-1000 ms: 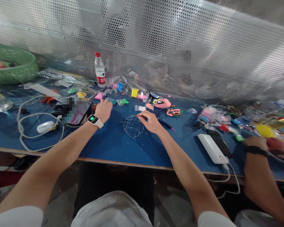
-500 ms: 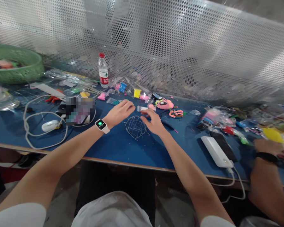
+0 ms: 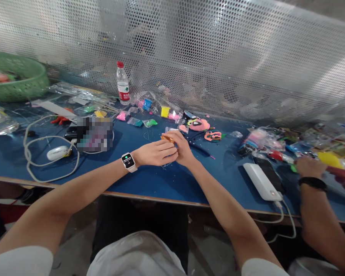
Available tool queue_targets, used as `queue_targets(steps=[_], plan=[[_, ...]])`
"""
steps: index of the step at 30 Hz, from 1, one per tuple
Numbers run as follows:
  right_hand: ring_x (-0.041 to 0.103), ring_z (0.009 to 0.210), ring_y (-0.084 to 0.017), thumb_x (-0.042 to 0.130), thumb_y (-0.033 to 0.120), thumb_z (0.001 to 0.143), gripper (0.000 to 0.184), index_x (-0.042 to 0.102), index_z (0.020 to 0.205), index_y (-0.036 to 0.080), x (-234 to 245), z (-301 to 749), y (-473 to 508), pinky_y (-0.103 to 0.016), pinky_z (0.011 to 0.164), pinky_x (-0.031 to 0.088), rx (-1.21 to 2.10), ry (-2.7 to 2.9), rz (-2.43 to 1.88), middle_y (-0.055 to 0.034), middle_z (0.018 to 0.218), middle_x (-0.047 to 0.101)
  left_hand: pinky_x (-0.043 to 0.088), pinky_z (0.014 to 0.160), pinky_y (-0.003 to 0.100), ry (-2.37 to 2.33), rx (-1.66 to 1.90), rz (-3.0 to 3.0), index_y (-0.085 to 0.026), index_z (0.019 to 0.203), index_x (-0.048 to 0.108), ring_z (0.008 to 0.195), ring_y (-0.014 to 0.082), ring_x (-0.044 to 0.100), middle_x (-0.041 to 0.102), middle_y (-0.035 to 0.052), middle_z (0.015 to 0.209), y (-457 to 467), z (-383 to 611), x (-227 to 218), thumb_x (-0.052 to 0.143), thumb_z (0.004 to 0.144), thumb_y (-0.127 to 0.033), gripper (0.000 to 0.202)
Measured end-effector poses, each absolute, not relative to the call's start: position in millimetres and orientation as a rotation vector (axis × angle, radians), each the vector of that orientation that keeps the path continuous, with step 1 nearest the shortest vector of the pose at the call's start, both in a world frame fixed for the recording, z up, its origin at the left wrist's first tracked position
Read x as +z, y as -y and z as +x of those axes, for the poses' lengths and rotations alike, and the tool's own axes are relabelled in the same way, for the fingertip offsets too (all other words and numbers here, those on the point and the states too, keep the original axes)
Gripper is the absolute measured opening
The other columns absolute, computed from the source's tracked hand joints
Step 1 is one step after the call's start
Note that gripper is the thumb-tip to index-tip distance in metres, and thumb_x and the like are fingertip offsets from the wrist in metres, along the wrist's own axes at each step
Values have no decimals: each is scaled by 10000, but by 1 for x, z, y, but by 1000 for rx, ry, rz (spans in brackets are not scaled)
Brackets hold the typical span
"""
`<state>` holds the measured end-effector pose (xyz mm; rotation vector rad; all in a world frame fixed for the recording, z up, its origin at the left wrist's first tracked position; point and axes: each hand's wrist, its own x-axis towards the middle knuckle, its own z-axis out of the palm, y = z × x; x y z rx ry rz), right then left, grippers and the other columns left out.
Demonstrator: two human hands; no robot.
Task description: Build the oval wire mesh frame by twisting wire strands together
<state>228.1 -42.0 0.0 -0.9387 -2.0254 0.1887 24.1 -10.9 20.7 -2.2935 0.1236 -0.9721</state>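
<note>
My left hand and my right hand meet over the middle of the blue table. Their fingers are closed together around a small orange piece, which shows only at the top between them; its kind cannot be made out. Beneath the hands lies a thin wire frame, mostly covered, with just some of its lower edge visible. A small clear packet lies right behind my right hand. Farther back are a teal packet and a green packet.
A water bottle stands near the perforated metal panel. Pink clay shapes lie right of centre. A white power bank with a cable is at right, near another person's hand. A green basket stands at far left.
My hands have come together over the wire frame, covering most of it, and an orange piece now shows between their fingers. The green packet has come into view. The other person's hand shifted left.
</note>
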Motion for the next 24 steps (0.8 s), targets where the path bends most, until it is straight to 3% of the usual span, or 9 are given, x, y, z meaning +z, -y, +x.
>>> queue_targets(steps=[8, 12, 21, 24], plan=[[652, 1263, -306, 603, 121, 914, 523, 653, 1396, 320, 3, 230, 44, -541, 1130, 563, 86, 1951, -966, -108, 1333, 638, 643, 985, 408, 42, -899, -2356, -160, 1166, 691, 1006, 212, 745, 763, 73, 1037, 10, 24, 19, 555, 1080, -82, 178], [653, 1224, -310, 620, 58, 822, 623, 671, 1378, 334, 2, 231, 43, -524, 1041, 608, 101, 1903, -1019, -101, 1308, 628, 633, 968, 405, 105, -896, -2392, -142, 1181, 678, 1068, 226, 733, 751, 97, 1072, 8, 23, 19, 531, 1086, -65, 191], [632, 1250, -311, 627, 85, 894, 566, 666, 1393, 349, 2, 230, 42, -514, 970, 637, 95, 1852, -1059, -102, 1325, 611, 612, 944, 394, 239, -864, -2459, -156, 1198, 671, 1052, 223, 712, 740, 93, 1069, 5, 22, 15, 492, 1095, -58, 228], [627, 1252, -312, 646, 101, 908, 538, 663, 1384, 352, 3, 230, 43, -530, 984, 635, 83, 1844, -1046, -99, 1322, 605, 602, 896, 376, 311, -841, -2445, -151, 1123, 673, 995, 219, 701, 737, 90, 1043, 3, 21, 16, 488, 1099, -68, 204]])
